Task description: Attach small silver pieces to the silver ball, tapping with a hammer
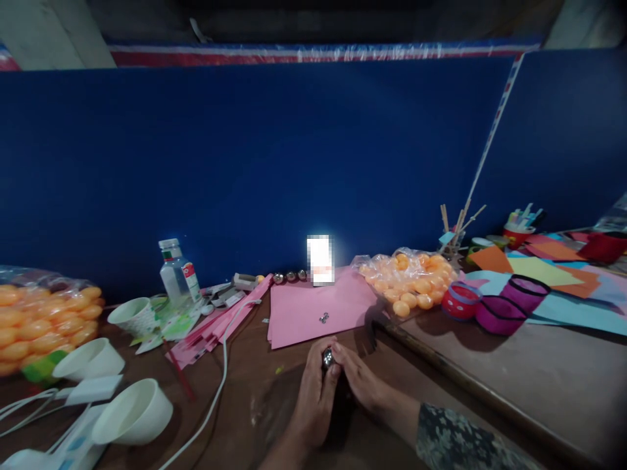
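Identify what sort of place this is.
Likely a craft or activity space, judging by the pink paper, the clear bag of orange balls and the cup of pens or markers.

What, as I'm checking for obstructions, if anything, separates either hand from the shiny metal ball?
Nothing visible does: the left hand and right hand are cupped around the shiny metal ball, which shows between them.
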A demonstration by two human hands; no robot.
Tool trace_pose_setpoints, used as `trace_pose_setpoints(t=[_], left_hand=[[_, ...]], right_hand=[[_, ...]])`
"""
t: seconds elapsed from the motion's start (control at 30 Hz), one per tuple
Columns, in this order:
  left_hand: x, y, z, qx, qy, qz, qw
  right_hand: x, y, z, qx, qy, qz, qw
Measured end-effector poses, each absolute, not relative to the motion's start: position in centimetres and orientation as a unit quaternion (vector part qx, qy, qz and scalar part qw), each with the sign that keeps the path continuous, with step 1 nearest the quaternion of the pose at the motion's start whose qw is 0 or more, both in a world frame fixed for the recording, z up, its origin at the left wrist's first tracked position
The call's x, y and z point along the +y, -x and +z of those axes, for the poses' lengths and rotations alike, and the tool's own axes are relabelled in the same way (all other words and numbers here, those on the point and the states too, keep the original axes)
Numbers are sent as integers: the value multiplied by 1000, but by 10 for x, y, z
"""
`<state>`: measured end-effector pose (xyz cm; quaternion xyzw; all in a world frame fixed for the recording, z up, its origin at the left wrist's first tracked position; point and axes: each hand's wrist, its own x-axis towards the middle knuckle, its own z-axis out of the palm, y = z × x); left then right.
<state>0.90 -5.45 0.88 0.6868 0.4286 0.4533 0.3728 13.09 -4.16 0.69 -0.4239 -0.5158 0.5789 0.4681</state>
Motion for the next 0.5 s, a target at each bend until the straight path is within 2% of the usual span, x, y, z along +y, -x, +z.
trace_pose_setpoints(t=[0.1,0.27,0.5], left_hand=[[-54,-8,10,426,-684,454,379],[-54,-6,10,423,-676,459,393],[-53,-7,8,408,-698,451,378]], right_hand=[[-40,-131,5,-492,431,588,476],[-37,-130,11,-509,360,633,459],[-38,-128,3,-461,381,630,495]])
